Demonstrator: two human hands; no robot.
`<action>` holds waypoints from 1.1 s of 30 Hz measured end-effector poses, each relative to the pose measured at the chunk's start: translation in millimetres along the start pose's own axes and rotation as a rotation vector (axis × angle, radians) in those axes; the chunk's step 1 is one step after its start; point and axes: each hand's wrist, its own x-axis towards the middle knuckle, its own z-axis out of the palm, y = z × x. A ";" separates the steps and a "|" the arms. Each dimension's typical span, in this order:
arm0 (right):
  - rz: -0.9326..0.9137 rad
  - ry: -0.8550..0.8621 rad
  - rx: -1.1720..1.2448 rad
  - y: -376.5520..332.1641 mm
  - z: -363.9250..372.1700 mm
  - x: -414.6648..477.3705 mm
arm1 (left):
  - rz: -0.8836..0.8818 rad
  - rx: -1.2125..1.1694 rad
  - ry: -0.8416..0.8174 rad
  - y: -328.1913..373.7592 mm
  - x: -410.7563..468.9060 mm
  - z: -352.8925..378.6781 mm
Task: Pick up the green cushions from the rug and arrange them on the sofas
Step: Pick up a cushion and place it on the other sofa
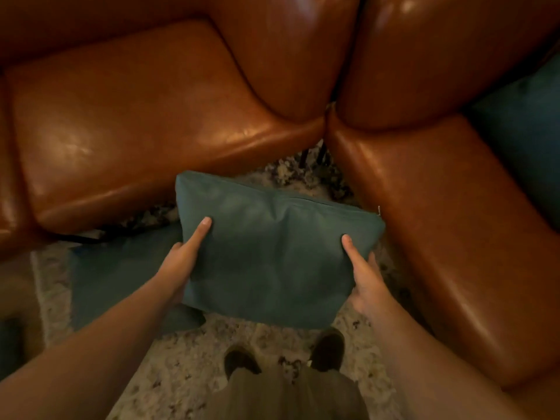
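Floor: a pale, speckled shaggy rug [188, 368] covers the floor between the seats; lighting is dim and warm.
Room: two brown leather sofas meet at a corner, the left sofa [136, 131] across the upper left and the right sofa [454, 237] down the right side.
Held cushion: the green cushion [272, 253] is lifted clear of the rug, in the wedge between the two seat fronts, its zipped edge turned away from the person.
Left hand: the left hand [178, 262] grips the cushion's left edge, thumb lying on the top face, fingers hidden beneath.
Right hand: the right hand [366, 280] grips the right edge the same way, thumb on top.
Other cushions: a second green cushion [121, 277] lies flat on the rug, partly under the held one; a third cushion [527, 140] leans on the right sofa's seat at the far right.
Edges: the held cushion's far right corner is just beside the right sofa's front edge.
Open room: both seat pads near the corner are bare leather; a narrow gap with dark legs [312, 159] shows where the sofas meet.
Person: two dark shoes [239, 359] stand on the rug below the cushion.
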 end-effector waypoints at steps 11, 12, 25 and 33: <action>-0.234 -0.152 -0.151 -126.2 60.8 -160.7 | 0.176 -0.132 0.126 88.5 -190.4 -98.7; -0.251 -0.165 -0.159 -134.9 66.6 -176.4 | 0.189 -0.151 0.151 93.1 -206.4 -106.1; -0.387 -0.210 -0.143 -198.2 103.7 -303.1 | 0.305 -0.223 0.284 148.6 -296.3 -162.9; -0.412 -0.271 -0.213 -255.0 113.9 -286.3 | 0.337 -0.363 0.305 202.0 -296.8 -141.6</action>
